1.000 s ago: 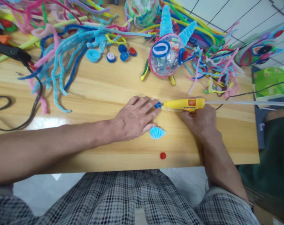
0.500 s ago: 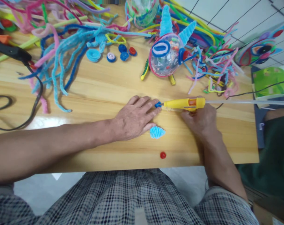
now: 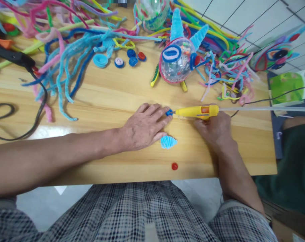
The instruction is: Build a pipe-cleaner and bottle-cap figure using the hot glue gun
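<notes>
Yellow glue gun (image 3: 196, 112), right hand (image 3: 214, 129) clamped on it, nozzle meeting small blue coil (image 3: 169, 112) pinned under flat, unclosed left hand (image 3: 143, 127) on bench (image 3: 104, 97); clear ball (image 3: 176, 60) holds glittery bits.

The person has two bare arms with no sleeves over them, a left hand (image 3: 144, 129) and a right hand (image 3: 214, 129) with no gloves, and checked grey-and-white shorts at six o'clock.
</notes>
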`<action>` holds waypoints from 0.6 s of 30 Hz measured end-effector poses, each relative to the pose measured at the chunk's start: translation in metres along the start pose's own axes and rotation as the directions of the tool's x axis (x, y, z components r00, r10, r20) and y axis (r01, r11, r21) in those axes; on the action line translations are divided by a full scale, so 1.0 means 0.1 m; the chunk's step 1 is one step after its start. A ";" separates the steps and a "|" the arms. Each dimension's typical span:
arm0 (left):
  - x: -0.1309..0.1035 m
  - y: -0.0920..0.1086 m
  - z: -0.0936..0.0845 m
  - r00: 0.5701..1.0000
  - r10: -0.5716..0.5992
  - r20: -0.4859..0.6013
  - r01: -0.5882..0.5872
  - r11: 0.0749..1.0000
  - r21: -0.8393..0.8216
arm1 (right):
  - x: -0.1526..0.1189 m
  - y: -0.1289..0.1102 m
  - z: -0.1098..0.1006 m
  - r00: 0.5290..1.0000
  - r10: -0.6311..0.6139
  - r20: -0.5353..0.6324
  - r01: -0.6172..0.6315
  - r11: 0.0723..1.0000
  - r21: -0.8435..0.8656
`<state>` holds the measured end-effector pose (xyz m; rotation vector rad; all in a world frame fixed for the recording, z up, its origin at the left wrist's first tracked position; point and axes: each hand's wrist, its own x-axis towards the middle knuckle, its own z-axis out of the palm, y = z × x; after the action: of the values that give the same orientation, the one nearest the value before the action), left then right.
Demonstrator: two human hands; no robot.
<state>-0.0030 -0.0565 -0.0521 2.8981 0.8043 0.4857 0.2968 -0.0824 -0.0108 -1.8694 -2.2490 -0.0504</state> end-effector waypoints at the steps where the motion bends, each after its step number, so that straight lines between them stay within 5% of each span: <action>1: 0.00 0.00 0.00 1.000 0.001 -0.002 -0.001 1.000 0.001 | 0.00 0.00 0.00 1.000 -0.002 0.003 0.002 1.000 -0.006; 18: 0.01 0.01 -0.02 1.000 -0.011 0.028 0.011 1.000 -0.013 | -0.01 -0.01 -0.01 0.997 0.077 -0.004 -0.078 0.997 -0.023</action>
<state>-0.0029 -0.0568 -0.0499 2.8797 0.8098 0.4469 0.2957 -0.0835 -0.0099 -1.9648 -2.1803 -0.0668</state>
